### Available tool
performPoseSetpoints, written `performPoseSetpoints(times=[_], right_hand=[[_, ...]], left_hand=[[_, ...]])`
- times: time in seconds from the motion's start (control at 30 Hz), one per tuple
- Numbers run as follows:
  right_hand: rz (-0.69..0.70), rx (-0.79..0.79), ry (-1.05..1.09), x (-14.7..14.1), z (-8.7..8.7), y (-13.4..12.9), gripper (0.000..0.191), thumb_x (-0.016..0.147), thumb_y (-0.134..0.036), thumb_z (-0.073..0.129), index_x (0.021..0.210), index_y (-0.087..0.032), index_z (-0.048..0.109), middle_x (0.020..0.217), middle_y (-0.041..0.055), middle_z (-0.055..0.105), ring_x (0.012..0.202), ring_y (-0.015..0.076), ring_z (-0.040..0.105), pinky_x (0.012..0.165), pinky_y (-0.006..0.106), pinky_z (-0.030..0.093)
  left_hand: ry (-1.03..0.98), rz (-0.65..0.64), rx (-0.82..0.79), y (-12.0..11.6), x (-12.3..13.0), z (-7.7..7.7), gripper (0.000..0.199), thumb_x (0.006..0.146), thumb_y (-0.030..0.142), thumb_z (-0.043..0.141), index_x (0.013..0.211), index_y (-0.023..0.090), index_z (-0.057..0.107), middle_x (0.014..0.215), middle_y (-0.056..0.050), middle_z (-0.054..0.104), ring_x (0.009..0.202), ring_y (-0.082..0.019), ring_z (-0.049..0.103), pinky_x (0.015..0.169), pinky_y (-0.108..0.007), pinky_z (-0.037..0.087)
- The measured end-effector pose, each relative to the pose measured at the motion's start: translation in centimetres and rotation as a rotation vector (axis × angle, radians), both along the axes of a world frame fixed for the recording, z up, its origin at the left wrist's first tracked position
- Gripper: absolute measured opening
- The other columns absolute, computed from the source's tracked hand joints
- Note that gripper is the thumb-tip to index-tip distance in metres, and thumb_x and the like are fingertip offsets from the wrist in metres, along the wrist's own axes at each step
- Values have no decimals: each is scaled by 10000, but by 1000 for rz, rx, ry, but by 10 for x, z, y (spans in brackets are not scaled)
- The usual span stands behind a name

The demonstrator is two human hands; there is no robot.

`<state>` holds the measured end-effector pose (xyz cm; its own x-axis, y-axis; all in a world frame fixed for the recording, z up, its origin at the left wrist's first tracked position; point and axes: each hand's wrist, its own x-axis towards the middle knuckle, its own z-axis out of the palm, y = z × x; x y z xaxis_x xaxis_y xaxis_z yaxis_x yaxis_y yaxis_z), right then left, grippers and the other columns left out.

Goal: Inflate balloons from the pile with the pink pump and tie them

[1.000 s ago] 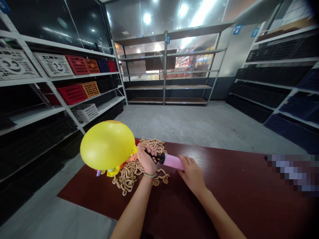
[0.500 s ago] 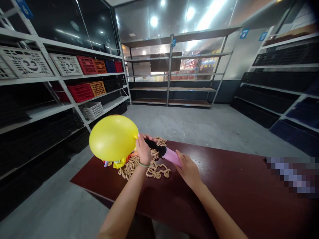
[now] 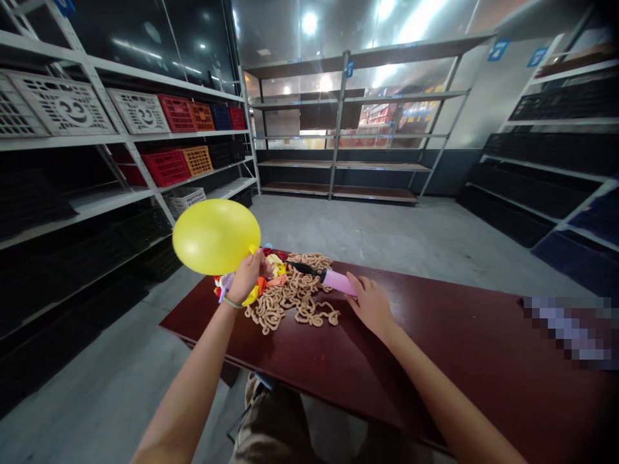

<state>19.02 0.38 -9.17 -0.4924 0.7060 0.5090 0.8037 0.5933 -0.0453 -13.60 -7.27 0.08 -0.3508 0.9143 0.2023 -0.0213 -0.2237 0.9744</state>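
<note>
A blown-up yellow balloon (image 3: 216,236) hangs to the left, its neck pinched in my left hand (image 3: 247,276). My right hand (image 3: 371,301) is closed round the pink barrel of a balloon pump (image 3: 338,281), whose black tapered nozzle points left, apart from the balloon. Beneath the pump lies a heap of tan twisted cord (image 3: 290,296), spread over the table. Several uninflated balloons (image 3: 276,265) in red, yellow, orange and white lie behind and beside my left hand, partly hidden by it.
The dark red table (image 3: 425,348) runs to the right, where a blurred-out patch (image 3: 570,332) covers something at its edge. Shelves with crates (image 3: 169,169) stand on the left, a metal rack (image 3: 338,129) at the back, and dark bins (image 3: 536,187) on the right.
The balloon has come off the pump nozzle. My left hand has moved left and away with the balloon, while my right hand still holds the pump. The view has shifted slightly.
</note>
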Motion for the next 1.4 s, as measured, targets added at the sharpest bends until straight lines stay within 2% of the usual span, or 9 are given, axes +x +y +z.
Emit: performPoseSetpoints(times=[0.13,0.27,0.4,0.53,0.77,1.0,1.1,1.27,1.4], right_hand=[[6,11,-64,-19,5,6,505,954,-339,483,1449,-251,439,1214,122,568,1056,272,482,824,359,413],[35,0,-86,-29,1,10,542,927,-285,516,1463,-290,434,1275,110,554,1127,279,461,862,365,407],[113,-39,-108,-28,-9,11,629,872,-188,535,1484,-266,414,1357,109,534,1206,281,445,935,384,411],[152,17,-43,-24,-8,7,580,903,-262,548,1472,-242,440,1416,130,500,1299,305,394,1019,438,375],[319,-62,-7,-17,1,-24,260,997,-275,444,1068,-213,686,1050,74,685,1022,230,559,923,390,405],[313,-152,-85,-13,-7,-44,276,960,-190,495,1178,-215,663,1076,88,678,1027,246,564,868,379,431],[285,-199,-60,-10,-8,-45,212,958,-212,510,1062,-215,695,1010,81,679,970,233,575,847,368,437],[240,-383,291,2,5,-45,120,931,-273,562,912,-234,674,969,37,681,942,192,601,828,316,455],[224,-629,564,18,35,-44,167,905,-362,572,924,-235,678,892,1,697,753,154,609,707,287,472]], left_hand=[[259,-37,-84,-3,-6,-12,471,938,459,523,554,189,565,515,-79,587,482,-171,563,540,-277,461],[322,-32,-102,-6,-7,-20,429,898,453,596,553,198,586,507,-62,583,484,-178,558,548,-283,443],[639,-108,-187,-14,-1,-15,508,975,457,435,545,201,522,497,-34,538,482,-160,516,575,-288,405],[940,-130,-234,-16,9,-9,493,1022,406,289,620,198,486,544,-27,537,529,-158,528,629,-306,404],[1319,-91,-199,-11,22,-15,397,1032,343,288,819,150,562,671,-51,569,597,-157,543,633,-288,420],[1344,-95,-221,-7,39,-25,472,1044,381,246,834,142,594,710,-69,602,638,-162,573,664,-287,444],[1382,-132,-215,-6,49,-25,461,1043,364,260,837,137,604,721,-77,610,663,-168,586,688,-289,455],[1507,-158,-217,-6,63,-20,440,1044,355,263,898,125,609,795,-104,640,704,-181,609,706,-299,454],[1510,-192,-172,-4,73,-16,444,1044,376,252,896,135,594,795,-100,649,735,-198,624,729,-311,450]])
